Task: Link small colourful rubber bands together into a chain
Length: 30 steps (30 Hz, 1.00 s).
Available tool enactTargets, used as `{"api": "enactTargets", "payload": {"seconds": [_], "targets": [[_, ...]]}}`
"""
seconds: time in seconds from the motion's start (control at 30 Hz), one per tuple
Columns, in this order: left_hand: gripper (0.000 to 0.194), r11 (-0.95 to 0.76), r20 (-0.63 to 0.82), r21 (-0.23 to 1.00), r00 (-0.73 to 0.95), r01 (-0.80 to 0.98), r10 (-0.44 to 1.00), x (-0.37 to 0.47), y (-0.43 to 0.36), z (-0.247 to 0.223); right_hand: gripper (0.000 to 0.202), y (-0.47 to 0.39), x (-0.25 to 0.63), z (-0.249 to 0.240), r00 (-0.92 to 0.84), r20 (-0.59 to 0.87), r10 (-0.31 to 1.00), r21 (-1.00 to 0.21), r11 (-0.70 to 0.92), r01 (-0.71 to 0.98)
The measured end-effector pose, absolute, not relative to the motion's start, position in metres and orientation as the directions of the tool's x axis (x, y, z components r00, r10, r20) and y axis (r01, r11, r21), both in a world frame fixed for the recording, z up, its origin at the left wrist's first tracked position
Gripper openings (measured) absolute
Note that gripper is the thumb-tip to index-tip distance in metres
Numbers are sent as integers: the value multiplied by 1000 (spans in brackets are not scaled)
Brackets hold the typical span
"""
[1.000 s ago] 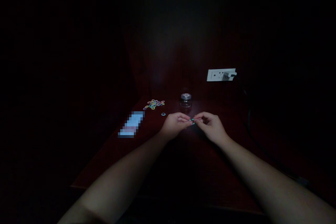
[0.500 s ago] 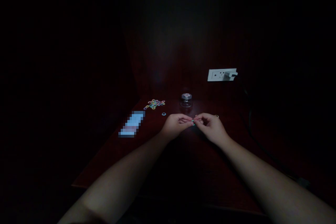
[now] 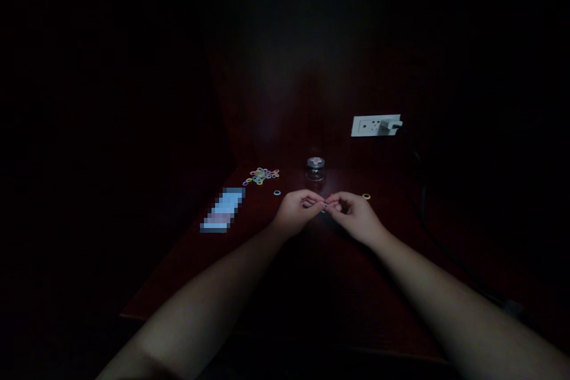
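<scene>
My left hand [image 3: 295,210] and my right hand [image 3: 357,216] meet fingertip to fingertip above the dark red table. Both are closed in a pinch on a small teal hair tie [image 3: 323,211], mostly hidden by the fingers. A pale blue hair tie [image 3: 276,193] lies on the table just left of my left hand. Behind my right hand's knuckles is a yellow hair tie [image 3: 366,196]. A small orange bit peeks out behind the right fingers, too covered to make out.
A pile of coloured hair ties [image 3: 260,176] lies at the back left. Nearer is a blurred-out phone-like rectangle [image 3: 222,211]. A clear lidded jar [image 3: 316,170] stands at the back. A wall socket [image 3: 367,126] holds a plug, its dark cable [image 3: 439,243] running down the right side.
My fingertips have shifted slightly left, and less of the teal hair tie shows between them. The yellow hair tie is less covered by my right hand. The view has moved a little.
</scene>
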<state>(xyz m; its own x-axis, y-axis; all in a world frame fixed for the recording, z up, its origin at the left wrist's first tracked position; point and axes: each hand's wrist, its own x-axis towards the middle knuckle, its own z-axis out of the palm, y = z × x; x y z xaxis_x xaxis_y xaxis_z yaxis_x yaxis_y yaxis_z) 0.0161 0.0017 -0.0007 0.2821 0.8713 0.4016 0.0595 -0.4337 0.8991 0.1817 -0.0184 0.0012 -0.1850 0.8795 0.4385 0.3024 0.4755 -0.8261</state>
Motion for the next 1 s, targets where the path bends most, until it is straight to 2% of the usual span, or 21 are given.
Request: {"api": "enactTargets", "payload": {"seconds": [0.27, 0.53, 0.77, 1.0], "targets": [[21, -444, 418, 895, 272, 41, 867, 16, 3, 0, 20, -19, 182, 2, -247, 396, 884, -869, 448, 209], [13, -442, 357, 887, 410, 134, 839, 14, 2, -2, 18, -21, 183, 5, -274, 422, 864, -812, 495, 310], [11, -492, 375, 841, 413, 225, 830, 14, 2, -1, 13, -23, 184, 5, -308, 441, 843, -725, 536, 431], [10, -451, 357, 867, 369, 210, 858, 12, 4, 1, 11, -22, 185, 6, -300, 455, 839, -686, 545, 483]]}}
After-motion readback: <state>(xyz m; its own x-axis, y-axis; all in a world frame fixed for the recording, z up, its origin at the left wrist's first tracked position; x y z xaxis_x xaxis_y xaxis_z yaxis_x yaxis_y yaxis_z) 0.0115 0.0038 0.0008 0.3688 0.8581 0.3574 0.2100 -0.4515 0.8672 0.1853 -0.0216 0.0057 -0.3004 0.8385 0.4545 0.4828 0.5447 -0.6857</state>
